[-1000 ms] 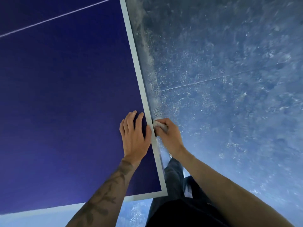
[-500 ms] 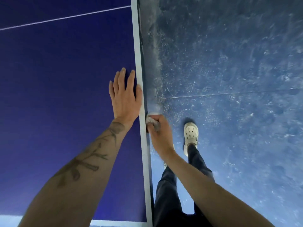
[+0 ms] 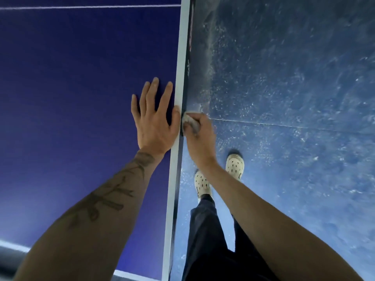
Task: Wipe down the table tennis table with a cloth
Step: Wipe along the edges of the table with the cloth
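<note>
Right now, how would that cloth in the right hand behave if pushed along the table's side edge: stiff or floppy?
Probably floppy: the cloth is bunched into a wad inside the right hand. It looks light, since the fingers alone hold it. It likely moulds to the table edge.

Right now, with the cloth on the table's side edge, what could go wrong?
1. The cloth is a small wad pinched in the right hand against the table side edge; it may slip out and drop to the floor.
2. The left hand lies flat on the blue top, likely leaving prints on the surface.
3. The shoes stand close to the edge; a foot could clip it.
</note>
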